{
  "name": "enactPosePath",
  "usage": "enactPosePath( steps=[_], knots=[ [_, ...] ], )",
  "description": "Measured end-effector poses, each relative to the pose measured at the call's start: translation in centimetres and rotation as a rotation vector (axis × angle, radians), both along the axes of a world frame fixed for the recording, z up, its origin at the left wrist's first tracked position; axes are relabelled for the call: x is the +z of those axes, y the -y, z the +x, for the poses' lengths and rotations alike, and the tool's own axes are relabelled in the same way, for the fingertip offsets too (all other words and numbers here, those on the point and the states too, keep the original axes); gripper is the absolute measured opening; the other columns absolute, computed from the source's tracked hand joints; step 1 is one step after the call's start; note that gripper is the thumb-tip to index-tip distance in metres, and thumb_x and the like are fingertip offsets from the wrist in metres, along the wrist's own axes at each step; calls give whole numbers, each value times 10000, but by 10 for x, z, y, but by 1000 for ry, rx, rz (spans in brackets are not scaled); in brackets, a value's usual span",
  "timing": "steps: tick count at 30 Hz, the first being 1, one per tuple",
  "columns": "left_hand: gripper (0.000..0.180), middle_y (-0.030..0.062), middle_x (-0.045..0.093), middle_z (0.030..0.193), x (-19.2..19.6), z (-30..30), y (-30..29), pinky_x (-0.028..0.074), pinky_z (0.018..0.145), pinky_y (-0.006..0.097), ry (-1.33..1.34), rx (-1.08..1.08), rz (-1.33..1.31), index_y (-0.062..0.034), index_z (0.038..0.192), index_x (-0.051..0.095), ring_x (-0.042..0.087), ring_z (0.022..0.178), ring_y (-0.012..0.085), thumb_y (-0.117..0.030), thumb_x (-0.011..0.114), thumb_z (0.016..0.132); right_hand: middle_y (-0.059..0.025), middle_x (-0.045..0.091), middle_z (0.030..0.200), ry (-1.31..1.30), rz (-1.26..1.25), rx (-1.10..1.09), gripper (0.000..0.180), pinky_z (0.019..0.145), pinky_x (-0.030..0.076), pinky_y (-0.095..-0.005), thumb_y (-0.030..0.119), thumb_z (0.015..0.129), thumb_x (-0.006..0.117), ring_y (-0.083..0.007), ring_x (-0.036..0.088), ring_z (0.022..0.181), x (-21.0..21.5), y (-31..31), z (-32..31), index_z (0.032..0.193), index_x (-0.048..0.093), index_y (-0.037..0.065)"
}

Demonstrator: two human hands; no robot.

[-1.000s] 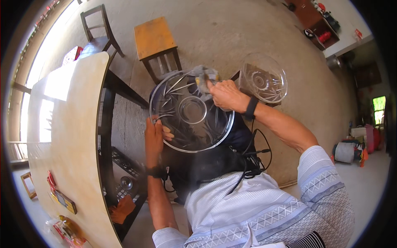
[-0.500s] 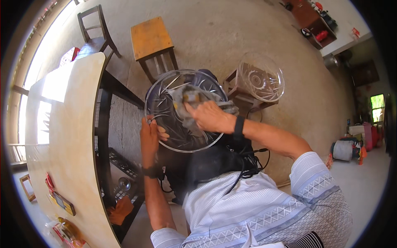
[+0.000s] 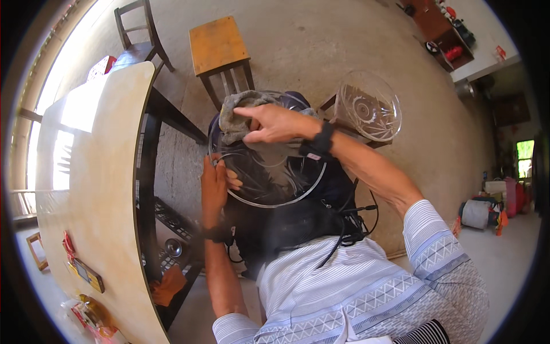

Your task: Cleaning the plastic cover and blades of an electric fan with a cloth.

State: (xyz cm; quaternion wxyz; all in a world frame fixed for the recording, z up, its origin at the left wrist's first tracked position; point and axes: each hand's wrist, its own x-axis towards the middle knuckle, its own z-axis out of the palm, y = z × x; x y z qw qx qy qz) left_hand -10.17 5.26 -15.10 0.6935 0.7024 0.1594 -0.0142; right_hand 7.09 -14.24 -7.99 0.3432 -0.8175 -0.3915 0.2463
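A round clear plate (image 3: 275, 192) with a cut leaf-like pattern rests over my lap, tilted a little. My left hand (image 3: 216, 182) grips its left rim, fingertips showing through or behind the clear edge. Over the far left part of the plate, my right hand (image 3: 274, 123) presses a crumpled grey cloth (image 3: 236, 123) against it. The index finger points left along the cloth; the other fingers are curled into it, partly hidden. A second clear patterned plate (image 3: 369, 112) lies on a small wooden stool (image 3: 344, 123) to the right.
A pale table (image 3: 97, 189) with dark legs runs along my left, holding a yellow handheld device (image 3: 87, 275) and a plastic-wrapped item (image 3: 91, 318). Beyond my knees stand an orange-topped stool (image 3: 220, 46) and a dark chair (image 3: 137, 49). Black cables (image 3: 358, 212) hang at my waist.
My right hand has swept the cloth leftward and away across the plate, up to its far left rim. My left hand still holds the left edge. The view has shifted slightly.
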Motion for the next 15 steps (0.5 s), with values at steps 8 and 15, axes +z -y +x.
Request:
enactPosePath(
  steps=[8,15],
  knots=[
    [300,105,639,776,3,3,1,569,500,279,-13,12,-27,23,1289,454,696,591,196,-206,424,1098,-166,715,1018,396,-285,-158,573,811,554,-393,271,863,789,-299,712,905,19,150,-33,1345,585,38],
    [303,100,641,776,9,6,3,561,491,274,-36,3,-17,18,1301,450,687,581,189,-209,425,1102,-227,696,1010,439,-154,-409,360,790,538,-458,183,879,705,-402,681,916,-10,157,-82,1193,644,16]
  ],
)
